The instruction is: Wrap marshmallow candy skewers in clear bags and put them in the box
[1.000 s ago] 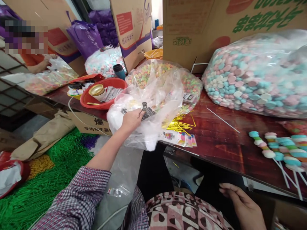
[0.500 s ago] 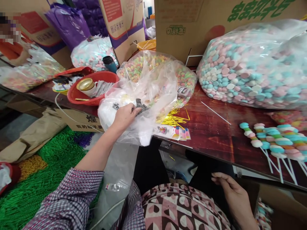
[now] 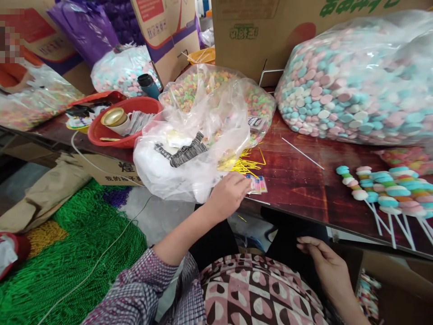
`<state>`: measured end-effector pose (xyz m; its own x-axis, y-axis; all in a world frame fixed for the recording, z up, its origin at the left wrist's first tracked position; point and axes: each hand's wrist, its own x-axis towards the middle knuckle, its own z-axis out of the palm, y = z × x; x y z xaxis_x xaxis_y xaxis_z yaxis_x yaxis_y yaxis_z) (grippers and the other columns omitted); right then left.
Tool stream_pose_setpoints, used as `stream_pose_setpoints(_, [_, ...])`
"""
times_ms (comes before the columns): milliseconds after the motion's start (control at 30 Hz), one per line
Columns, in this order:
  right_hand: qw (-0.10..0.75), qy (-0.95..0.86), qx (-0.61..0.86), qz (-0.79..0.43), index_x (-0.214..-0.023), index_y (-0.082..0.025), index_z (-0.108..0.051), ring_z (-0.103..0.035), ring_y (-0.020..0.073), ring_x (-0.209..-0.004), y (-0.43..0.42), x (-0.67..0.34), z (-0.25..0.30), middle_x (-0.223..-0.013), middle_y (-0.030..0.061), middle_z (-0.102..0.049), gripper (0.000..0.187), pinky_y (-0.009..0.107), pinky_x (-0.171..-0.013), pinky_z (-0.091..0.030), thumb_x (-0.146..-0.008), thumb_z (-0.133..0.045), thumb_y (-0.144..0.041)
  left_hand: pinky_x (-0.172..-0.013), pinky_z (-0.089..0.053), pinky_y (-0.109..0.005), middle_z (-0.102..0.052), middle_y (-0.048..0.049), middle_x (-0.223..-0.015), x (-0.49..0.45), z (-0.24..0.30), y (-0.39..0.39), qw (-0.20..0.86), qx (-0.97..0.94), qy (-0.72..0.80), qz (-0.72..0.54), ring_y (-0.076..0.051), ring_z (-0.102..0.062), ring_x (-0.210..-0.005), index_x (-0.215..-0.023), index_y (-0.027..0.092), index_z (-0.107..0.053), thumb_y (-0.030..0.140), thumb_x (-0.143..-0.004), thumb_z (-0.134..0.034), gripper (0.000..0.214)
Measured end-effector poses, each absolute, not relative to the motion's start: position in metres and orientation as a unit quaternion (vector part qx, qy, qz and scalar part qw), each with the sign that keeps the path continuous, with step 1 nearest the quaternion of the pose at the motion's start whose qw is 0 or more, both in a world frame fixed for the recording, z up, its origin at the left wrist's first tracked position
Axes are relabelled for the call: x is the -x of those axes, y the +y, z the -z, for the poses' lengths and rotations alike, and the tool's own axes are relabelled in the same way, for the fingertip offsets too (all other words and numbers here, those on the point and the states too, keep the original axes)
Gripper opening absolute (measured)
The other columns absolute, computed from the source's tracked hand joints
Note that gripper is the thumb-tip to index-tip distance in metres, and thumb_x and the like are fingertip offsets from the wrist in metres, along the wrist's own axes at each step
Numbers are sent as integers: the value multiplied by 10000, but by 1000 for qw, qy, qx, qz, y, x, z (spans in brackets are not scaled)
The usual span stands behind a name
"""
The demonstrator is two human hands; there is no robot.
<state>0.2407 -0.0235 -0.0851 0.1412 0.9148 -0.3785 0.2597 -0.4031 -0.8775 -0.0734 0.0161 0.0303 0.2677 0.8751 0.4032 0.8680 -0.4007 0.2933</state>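
Note:
My left hand [image 3: 230,193] is over the table's front edge, fingers pinched at a stack of small printed plastic packets [image 3: 260,185]. Whatever is in the pinch is hidden. Behind the fingers lie yellow twist ties [image 3: 246,162]. To the left, a clear plastic bag [image 3: 152,178] holds a pile of black-and-white striped strips [image 3: 189,151]. My right hand [image 3: 326,264] hangs above my lap, thumb and fingers closed together; I cannot make out anything between them. Marshmallow skewers [image 3: 394,192] on white sticks lie at the table's right edge.
A large bag of pastel marshmallows [image 3: 334,99] stands at the back right, before a cardboard box [image 3: 246,54]. A bag of colourful ring candies [image 3: 260,104] and a red basin [image 3: 101,139] are further left. One white stick [image 3: 302,153] lies on the table. Green strands [image 3: 111,248] cover the floor at left.
My left hand has left the striped strips and moved right and toward me to the printed packets. My right hand has barely moved. The view has shifted slightly.

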Motion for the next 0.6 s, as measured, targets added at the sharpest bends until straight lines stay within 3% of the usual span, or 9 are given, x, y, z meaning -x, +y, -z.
stream_pose_setpoints(133, [343,-435,678,-483,-802,-204,-730,-708,215,-780,-25,-247,88,-871,63,-752,288,339,-835,-557,-694,-666,-463,-949,-475,-408,-655,-120,-1035,82,-4,44,45,-715,678,-164,-260,-586,-1055,-1014,135,-668,291,-913,-570,210])
stream_pose_setpoints(267, [341,-449,672,-481,-810,-203,-733,-709,220,-779,-22,-247,91,-857,65,-754,278,344,-819,-561,-708,-657,-450,-952,-466,-398,-644,-102,-1039,89,4,51,79,-685,706,-162,-256,-566,-1079,-949,173,-688,285,-914,-558,175])
stream_pose_setpoints(433, [336,-458,673,-474,-789,-204,-740,-713,218,-764,-22,-239,82,-838,65,-756,271,335,-808,-571,-705,-657,-448,-932,-486,-372,-656,-91,-1008,88,12,53,77,-655,716,-228,-229,-593,-1045,-897,187,-695,303,-937,-517,216])
stream_pose_setpoints(600, [373,-493,627,-474,-779,-227,-748,-713,210,-771,-23,-225,32,-859,57,-758,250,319,-823,-582,-713,-704,-464,-922,-497,-313,-685,-68,-1104,79,-3,49,44,-656,642,-395,-165,-632,-1025,-952,200,-672,318,-976,-454,249])
